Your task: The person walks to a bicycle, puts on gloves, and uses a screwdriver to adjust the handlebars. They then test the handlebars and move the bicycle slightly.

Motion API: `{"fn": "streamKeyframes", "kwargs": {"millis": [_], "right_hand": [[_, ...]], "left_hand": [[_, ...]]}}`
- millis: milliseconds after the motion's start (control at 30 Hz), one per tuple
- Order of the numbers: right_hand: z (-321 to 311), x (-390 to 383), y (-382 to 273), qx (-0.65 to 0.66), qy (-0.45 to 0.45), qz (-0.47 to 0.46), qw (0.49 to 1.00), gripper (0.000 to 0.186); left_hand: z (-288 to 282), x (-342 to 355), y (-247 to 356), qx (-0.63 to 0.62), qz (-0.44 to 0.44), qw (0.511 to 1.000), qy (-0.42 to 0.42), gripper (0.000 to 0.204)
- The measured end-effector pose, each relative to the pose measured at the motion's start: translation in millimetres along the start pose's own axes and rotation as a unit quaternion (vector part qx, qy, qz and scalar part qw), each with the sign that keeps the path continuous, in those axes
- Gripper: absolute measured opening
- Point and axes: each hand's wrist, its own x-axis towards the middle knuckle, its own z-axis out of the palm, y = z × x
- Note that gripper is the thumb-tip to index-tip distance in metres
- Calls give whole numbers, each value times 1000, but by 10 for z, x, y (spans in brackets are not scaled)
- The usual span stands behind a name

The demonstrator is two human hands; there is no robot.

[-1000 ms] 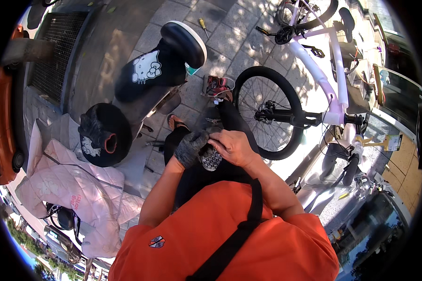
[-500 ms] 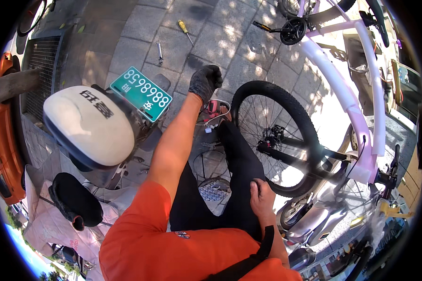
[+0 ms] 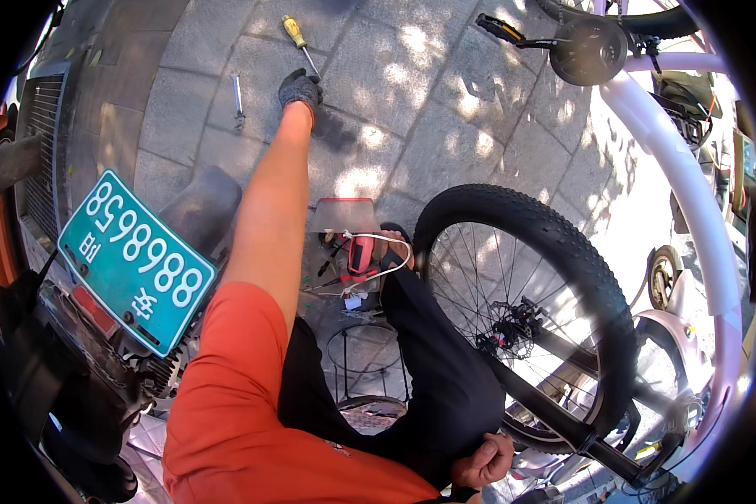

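My left hand (image 3: 301,87), in a dark knitted glove, reaches far forward over the paving. Its partly bent fingers are beside the shaft tip of a yellow-handled screwdriver (image 3: 294,32), and no grip on it shows. A metal wrench (image 3: 237,99) lies on the slabs to the left of that hand. My right hand (image 3: 484,461) is bare and rests at my right thigh, its fingers curled in with nothing visible in them.
To my right stands a bicycle's fat-tyred wheel (image 3: 525,210) with a black fork, near a wrapped pale purple frame (image 3: 685,155). A vehicle's green plate (image 3: 139,260) juts in at left. By my foot lies a red-and-black item (image 3: 361,254) with white cord.
My left arm has stretched farther forward, bringing the gloved hand up to the screwdriver. My right hand has slid along the thigh and curled. The whole view has shifted forward.
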Motion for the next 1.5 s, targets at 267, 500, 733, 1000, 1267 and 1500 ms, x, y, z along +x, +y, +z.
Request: {"fn": "streamKeyframes", "kwargs": {"millis": [267,500,733,1000,1267,1500], "right_hand": [[92,-9,89,-16,41,-30,999,38],[82,-234,653,58,30,-120,991,45],[305,-186,451,195,52,-142,969,21],[221,-445,387,175,30,-215,960,11],[-62,-189,-82,71,16,-400,914,48],[-267,-542,-523,-165,-167,-605,761,48]], "left_hand": [[284,-50,208,488,76,863,105,62],[101,-83,182,531,97,840,62,49],[-137,-571,-248,227,239,944,9,38],[-654,-2835,597,463,548,685,-122,22],[-2461,-5324,925,375,458,703,-393,21],[-3359,-6567,533,233,129,861,-433,26]]}}
